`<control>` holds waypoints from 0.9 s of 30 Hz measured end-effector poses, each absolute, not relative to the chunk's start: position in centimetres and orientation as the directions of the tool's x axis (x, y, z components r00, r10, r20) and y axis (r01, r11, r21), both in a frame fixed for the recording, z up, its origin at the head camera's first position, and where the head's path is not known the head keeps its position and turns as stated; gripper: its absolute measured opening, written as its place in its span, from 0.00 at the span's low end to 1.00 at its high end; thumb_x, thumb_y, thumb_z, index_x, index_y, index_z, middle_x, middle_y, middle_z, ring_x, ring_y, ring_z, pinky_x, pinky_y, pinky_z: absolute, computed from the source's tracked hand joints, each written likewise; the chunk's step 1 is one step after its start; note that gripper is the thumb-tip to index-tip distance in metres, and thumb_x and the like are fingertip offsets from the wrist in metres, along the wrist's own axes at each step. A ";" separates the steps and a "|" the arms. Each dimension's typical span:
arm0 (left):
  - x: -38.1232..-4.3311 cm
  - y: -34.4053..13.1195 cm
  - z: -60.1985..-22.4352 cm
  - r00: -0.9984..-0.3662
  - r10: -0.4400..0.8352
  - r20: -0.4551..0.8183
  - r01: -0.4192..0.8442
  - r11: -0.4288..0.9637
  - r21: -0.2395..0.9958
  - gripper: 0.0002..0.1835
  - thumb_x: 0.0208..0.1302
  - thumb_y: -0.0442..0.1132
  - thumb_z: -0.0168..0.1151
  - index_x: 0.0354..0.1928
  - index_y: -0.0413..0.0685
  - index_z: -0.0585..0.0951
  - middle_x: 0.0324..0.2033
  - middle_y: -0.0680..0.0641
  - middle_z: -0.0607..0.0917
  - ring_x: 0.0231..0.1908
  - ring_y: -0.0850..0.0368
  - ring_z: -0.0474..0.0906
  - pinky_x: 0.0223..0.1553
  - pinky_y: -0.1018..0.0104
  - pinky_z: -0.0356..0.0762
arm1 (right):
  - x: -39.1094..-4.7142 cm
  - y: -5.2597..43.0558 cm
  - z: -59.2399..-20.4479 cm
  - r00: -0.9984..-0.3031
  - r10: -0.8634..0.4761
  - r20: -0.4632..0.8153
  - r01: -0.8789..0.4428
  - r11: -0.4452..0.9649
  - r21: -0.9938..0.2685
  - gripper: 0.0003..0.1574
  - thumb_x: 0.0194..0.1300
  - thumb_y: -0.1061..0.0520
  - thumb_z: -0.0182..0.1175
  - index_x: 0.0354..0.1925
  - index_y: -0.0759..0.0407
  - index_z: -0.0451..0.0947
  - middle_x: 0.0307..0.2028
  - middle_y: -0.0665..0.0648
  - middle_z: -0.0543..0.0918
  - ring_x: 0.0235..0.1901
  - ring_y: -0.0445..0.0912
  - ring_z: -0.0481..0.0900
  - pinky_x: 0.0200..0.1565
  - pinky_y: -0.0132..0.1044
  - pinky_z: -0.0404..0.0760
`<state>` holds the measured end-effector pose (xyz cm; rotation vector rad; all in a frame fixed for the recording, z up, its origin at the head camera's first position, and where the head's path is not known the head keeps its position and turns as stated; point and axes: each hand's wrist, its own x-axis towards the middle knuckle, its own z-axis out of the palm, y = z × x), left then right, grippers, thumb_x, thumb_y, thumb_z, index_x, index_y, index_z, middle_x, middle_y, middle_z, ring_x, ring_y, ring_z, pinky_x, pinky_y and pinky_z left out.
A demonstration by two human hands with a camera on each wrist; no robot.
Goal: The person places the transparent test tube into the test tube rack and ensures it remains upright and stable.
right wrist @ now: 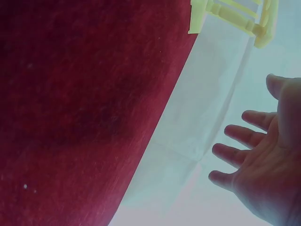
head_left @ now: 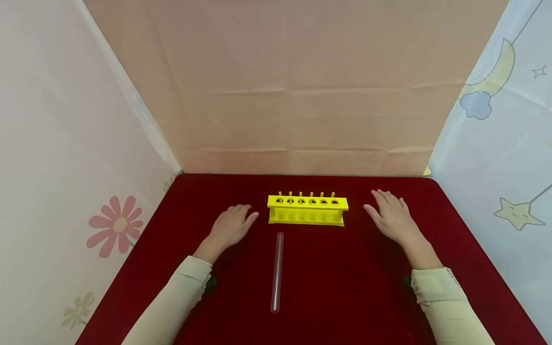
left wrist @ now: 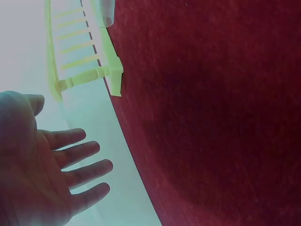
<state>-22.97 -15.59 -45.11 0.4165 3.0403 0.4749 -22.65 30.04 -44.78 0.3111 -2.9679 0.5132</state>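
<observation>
A yellow test tube rack (head_left: 308,209) with a row of holes and a row of upright pegs stands toward the back of the table. In front of it lies a clear test tube (head_left: 277,273), pointing roughly toward the rack; its end (left wrist: 106,12) shows at the top of the left wrist view. To the rack's left is my left hand (head_left: 230,225), palm down, fingers extended, holding nothing. My right hand (head_left: 393,218) is on the other side, its fingers spread and also holding nothing. Both hands are apart from the rack and the tube.
Dark red cloth (head_left: 345,287) covers the table. A plain tan sheet (head_left: 284,86) hangs behind it. Patterned white sheets stand at the left (head_left: 56,143) and right (head_left: 509,158), close along the table's sides.
</observation>
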 end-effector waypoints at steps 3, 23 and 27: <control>-22.8 -15.4 -45.2 -0.965 0.262 -0.002 0.247 0.914 0.321 0.33 0.79 0.59 0.43 0.70 0.41 0.71 0.66 0.39 0.75 0.66 0.40 0.71 0.66 0.43 0.68 | -22.7 29.7 -44.7 -0.971 -0.183 0.151 -0.223 0.921 -0.319 0.40 0.80 0.43 0.46 0.74 0.71 0.56 0.71 0.77 0.60 0.71 0.73 0.53 0.67 0.74 0.47; -21.8 -14.5 -45.2 -0.963 0.270 -0.018 0.249 0.911 0.329 0.31 0.79 0.58 0.44 0.69 0.41 0.71 0.66 0.39 0.75 0.65 0.41 0.71 0.65 0.43 0.69 | -23.0 28.1 -44.2 -0.969 -0.198 0.151 -0.237 0.919 -0.315 0.38 0.79 0.46 0.48 0.73 0.70 0.58 0.72 0.75 0.61 0.72 0.71 0.53 0.69 0.71 0.47; -21.7 -14.3 -45.3 -0.963 0.270 -0.029 0.245 0.911 0.330 0.32 0.79 0.58 0.44 0.70 0.41 0.71 0.66 0.39 0.75 0.65 0.41 0.71 0.66 0.44 0.69 | -23.0 27.8 -44.2 -0.967 -0.204 0.153 -0.244 0.916 -0.318 0.38 0.79 0.46 0.48 0.74 0.69 0.58 0.72 0.74 0.60 0.73 0.71 0.53 0.70 0.71 0.46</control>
